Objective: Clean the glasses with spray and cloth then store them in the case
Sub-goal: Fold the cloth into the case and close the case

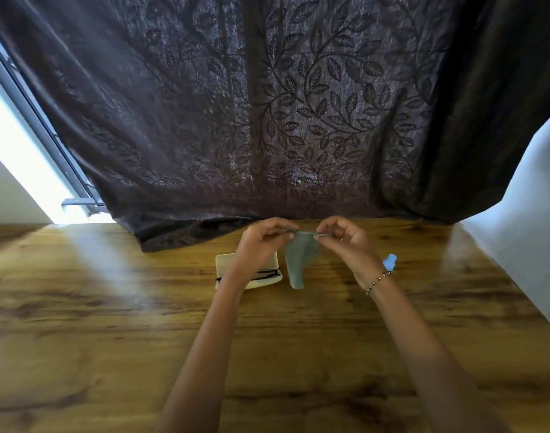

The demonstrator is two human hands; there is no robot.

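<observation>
The grey cloth (298, 260) hangs near the bench's (111, 307) far edge, its top hem pinched by the left hand (262, 242) and right hand (345, 239). The glasses (267, 274) lie on the cream case (226, 264) beside it. A slack pinch could drop the cloth.

The left hand (261, 242) and its wrist hide the middle of the case (225, 260). Black strips (269, 274) across the case's near end are too thin to tell what they are. The wrist of the right hand (345, 240) hides the spray (390, 261) but for a blue tip. Fingertips (325, 228) cover the far edge of the cloth (298, 260). Both forearms and the table (80, 339) are cut off at the near edge, the curtain (298, 104) at the top.
</observation>
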